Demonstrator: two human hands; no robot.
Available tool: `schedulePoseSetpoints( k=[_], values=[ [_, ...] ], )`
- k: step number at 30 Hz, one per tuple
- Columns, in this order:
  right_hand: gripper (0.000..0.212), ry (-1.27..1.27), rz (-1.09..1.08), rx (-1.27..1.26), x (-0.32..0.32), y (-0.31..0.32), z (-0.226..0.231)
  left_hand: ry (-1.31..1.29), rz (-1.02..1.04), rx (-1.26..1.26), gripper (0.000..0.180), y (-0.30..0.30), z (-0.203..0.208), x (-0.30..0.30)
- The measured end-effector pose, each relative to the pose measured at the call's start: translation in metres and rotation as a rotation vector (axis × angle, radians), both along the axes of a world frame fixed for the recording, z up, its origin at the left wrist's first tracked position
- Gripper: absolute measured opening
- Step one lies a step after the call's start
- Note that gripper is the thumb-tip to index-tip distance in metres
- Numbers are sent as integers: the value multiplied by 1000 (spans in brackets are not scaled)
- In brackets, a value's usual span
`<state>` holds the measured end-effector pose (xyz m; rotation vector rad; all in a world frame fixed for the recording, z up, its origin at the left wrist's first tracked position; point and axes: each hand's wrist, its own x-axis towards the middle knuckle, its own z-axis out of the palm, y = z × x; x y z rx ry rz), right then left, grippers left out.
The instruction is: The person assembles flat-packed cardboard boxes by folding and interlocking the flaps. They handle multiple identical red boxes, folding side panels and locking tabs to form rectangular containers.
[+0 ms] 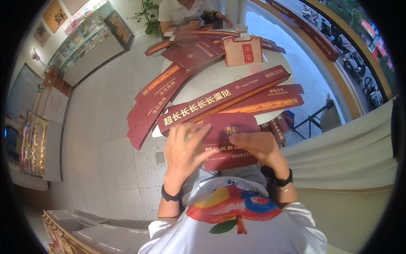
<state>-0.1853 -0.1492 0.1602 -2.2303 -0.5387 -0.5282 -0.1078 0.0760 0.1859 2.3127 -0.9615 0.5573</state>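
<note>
A maroon cardboard carton (243, 120) with gold print lies partly folded in front of my body, above my lap, at the near edge of the round table. Over its left edge reaches my left hand (184, 146), thumb and fingers spread apart, the fingertips at the card. My right hand (258, 146) rests on the carton's right part with its fingers stretched out flat. Just beyond, a long closed maroon box (224, 97) stretches across the table. Another long box (258, 101) with a pastry picture lies beside it. The carton's underside is hidden.
Flat maroon cartons (154, 99) fan out at the left, and more (194, 53) are heaped farther back. A paper bag (242, 51) stands on the white table (211, 78). Across it sits a person (184, 17). Right of me are a folding stand (315, 118) and a curtain (338, 148).
</note>
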Motion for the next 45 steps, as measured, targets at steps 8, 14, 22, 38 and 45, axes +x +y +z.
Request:
schedulePoseSetpoints(
  k=[8, 14, 22, 38, 45],
  values=[
    [32, 90, 147, 53, 37, -12, 17, 296, -422, -334, 19, -3, -28, 40],
    [36, 75, 134, 130, 57, -29, 7, 271, -331, -466, 15, -10, -38, 47],
    [26, 178, 58, 76, 58, -33, 12, 659, -403, -340, 30, -17, -29, 54],
    [69, -241, -389, 318, 58, -37, 7, 544, 31, -807, 33, -29, -54, 49],
    [86, -137, -129, 820, 41, 37, -28, 423, -177, -1347, 68, -71, -114, 2]
  ],
)
